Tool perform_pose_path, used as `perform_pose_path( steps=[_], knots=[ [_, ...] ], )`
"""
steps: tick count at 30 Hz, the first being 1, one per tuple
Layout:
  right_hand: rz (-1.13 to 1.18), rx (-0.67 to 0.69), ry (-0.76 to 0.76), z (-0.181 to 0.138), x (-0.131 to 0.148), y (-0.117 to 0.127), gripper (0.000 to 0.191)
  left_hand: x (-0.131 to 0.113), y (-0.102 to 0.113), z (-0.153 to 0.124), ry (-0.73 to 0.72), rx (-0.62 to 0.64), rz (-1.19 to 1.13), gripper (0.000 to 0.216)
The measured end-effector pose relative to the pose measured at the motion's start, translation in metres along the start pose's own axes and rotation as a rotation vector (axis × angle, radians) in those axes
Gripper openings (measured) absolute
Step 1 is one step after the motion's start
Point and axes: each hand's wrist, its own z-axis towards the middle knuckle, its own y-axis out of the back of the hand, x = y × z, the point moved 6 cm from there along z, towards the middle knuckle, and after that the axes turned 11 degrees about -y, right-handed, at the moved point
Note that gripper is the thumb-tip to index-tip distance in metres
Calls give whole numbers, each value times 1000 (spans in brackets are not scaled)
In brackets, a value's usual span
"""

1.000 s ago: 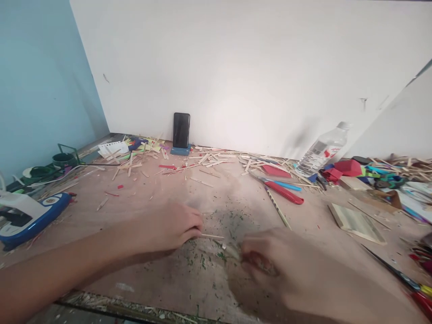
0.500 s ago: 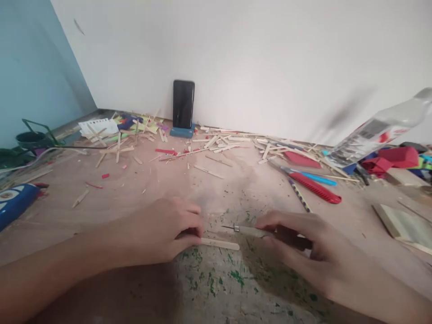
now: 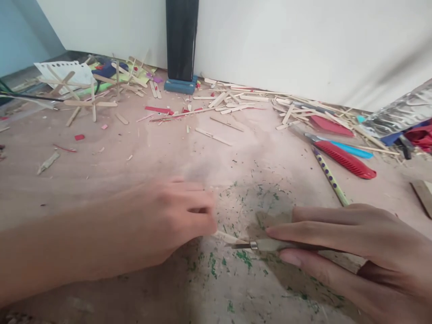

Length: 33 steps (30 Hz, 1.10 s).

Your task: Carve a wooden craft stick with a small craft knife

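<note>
While between right fingers (image 3: 313, 231), knife (image 3: 270, 245) at stick (image 3: 227, 236)

This looks like a messy craft table (image 3: 162, 157), with little wooden sticks (image 3: 213, 136), a red cutter (image 3: 347, 159) and torn paper (image 3: 84, 73) lying all over.

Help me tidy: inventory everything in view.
Table: one, pinkish, beneath
Walls: two, white/blue, back
Phone: one, black, back
Stand: one, blue, back
Sheet: one, white, left
Loose sticks: many, pale, scattered
Scraps: several, red, scattered
Bottle: one, clear, right
Cutter: one, red, right
Tool: one, blue, right
Rod: one, yellow-green, right
Flecks: many, green, centre
Knife: one, grey, centre
Held stick: one, pale, centre
Left hand: one, holding stick
Right hand: one, holding knife
</note>
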Motion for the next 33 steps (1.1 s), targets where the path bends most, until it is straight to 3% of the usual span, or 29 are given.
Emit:
perform_pose_path(
  steps=[5,11,16,21,27,33],
  knots=[
    [74,38,23,8,6,-3,24,3,-1,-3,-33,-74,187,31],
    [52,78,59,7,8,-5,18,0,3,0,-33,27,240,30],
    [29,70,61,7,9,-3,26,-9,4,4,-111,52,343,26],
    [-25,60,49,7,12,-5,30,-10,6,3,-81,-54,371,24],
    [-49,119,7,2,8,-10,39,-6,2,2,-96,-17,365,20],
    [-34,3,-1,2,8,-2,30,-10,3,3,-126,-71,428,20]
  ],
)
